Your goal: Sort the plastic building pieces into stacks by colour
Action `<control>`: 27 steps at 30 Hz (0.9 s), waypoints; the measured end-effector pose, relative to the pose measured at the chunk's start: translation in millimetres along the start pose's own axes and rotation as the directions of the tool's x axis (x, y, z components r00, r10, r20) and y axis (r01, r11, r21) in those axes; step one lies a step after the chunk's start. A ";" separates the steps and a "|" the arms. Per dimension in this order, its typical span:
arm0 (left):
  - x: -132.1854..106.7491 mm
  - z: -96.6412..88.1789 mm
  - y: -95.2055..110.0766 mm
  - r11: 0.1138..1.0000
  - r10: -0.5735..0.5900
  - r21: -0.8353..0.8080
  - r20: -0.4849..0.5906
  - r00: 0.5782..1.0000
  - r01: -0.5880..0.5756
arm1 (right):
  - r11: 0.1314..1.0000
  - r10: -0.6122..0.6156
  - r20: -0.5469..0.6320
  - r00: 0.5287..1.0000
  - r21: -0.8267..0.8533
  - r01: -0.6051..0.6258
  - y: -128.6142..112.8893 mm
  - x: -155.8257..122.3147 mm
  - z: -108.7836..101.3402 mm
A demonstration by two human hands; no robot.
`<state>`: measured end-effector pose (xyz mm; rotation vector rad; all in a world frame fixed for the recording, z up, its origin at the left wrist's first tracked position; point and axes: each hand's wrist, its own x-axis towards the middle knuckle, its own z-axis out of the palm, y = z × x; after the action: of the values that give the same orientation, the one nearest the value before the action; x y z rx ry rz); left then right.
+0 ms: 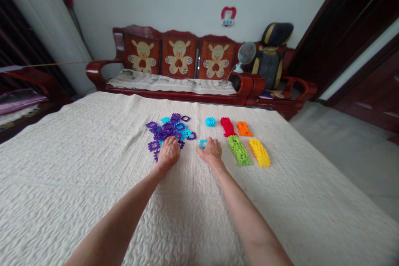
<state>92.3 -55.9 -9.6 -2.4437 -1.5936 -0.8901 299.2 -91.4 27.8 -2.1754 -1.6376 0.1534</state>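
A mixed pile of purple and light blue plastic frame-shaped linking pieces [165, 133] lies on the cream quilted cover. My left hand [170, 149] rests on its near right edge, fingers bent down over the pieces; the fingertips are hidden. To the right, my right hand [212, 149] has its thumb and fingers round a light blue square frame piece [203, 144] at the cover. Beyond it sits a small light blue stack [210, 122]. Further right are sorted groups of pieces: red [227, 126], orange [244, 129], green [239, 150] and yellow [260, 153].
The quilted cover [77, 141] spreads over a wide table or bed. Past its far edge stands a dark red wooden sofa [168, 91] with bear cushions [180, 56]. A small fan [246, 54] and a chair with a padded backrest [269, 68] are at the back right.
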 end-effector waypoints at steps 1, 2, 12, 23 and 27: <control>0.2 -0.1 0.0 1.000 0.002 -0.002 0.000 1.000 -0.002 | 1.000 -0.010 -0.016 1.000 0.001 0.010 -2.0 0.4 2.8; 0.4 0.0 -0.1 1.000 0.003 -0.005 0.001 1.000 -0.003 | 1.000 -0.025 -0.035 0.999 0.004 0.025 -2.5 1.3 5.9; 0.0 7.0 -3.8 1.000 0.009 -0.009 -0.002 1.000 -0.009 | 0.966 -0.143 -0.159 0.977 0.192 0.172 27.4 28.2 23.3; -3.2 11.1 -6.4 0.999 0.022 -0.026 -0.036 0.999 -0.022 | 0.966 -0.038 -0.293 0.955 0.235 0.110 22.5 124.3 6.0; -3.3 10.9 -6.1 0.999 0.021 -0.033 -0.033 0.999 -0.022 | 0.971 -0.010 -0.285 0.958 0.227 0.077 21.4 144.6 8.2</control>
<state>90.7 -51.7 -21.7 -2.4504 -1.5510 -0.9561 359.4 41.9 34.7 -1.8830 -1.4272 0.0204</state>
